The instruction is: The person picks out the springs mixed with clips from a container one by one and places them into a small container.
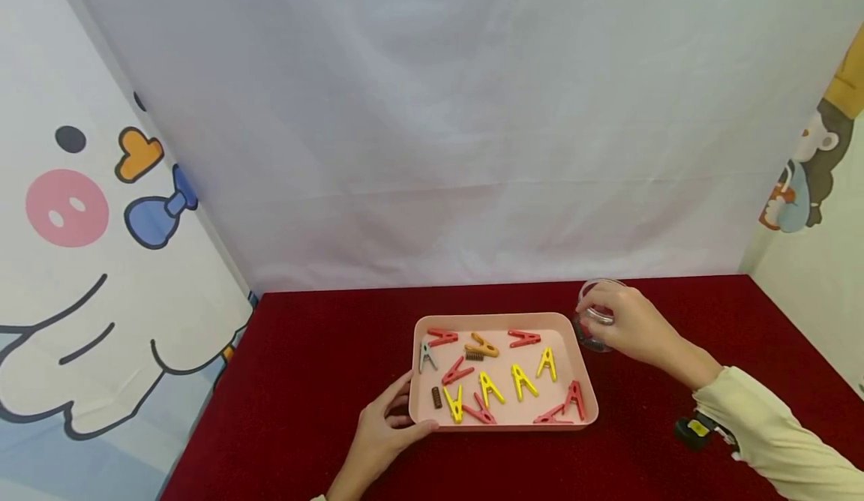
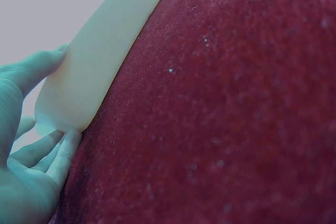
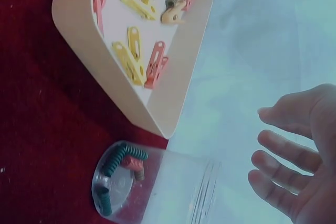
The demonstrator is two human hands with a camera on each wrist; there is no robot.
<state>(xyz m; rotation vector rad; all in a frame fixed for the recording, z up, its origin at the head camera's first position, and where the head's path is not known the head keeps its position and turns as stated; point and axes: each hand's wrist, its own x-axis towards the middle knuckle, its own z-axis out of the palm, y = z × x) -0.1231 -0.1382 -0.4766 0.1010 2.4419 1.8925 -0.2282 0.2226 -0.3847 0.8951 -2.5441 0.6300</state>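
Note:
A pink tray lies on the table, its left front corner held by my left hand, thumb at the rim and fingers against the side. Inside it are several yellow clothespins, several red clothespins, an orange one and a grey one. Two brown coil springs lie among them. Right of the tray stands a clear jar with dark green springs, a red spring and a brown one at its bottom. Over its mouth, my right hand has loosely bent fingers with nothing between them.
A dark red cloth covers the table. Behind it hangs a white curtain. Printed cartoon panels flank it on both sides. On my right wrist sits a black device.

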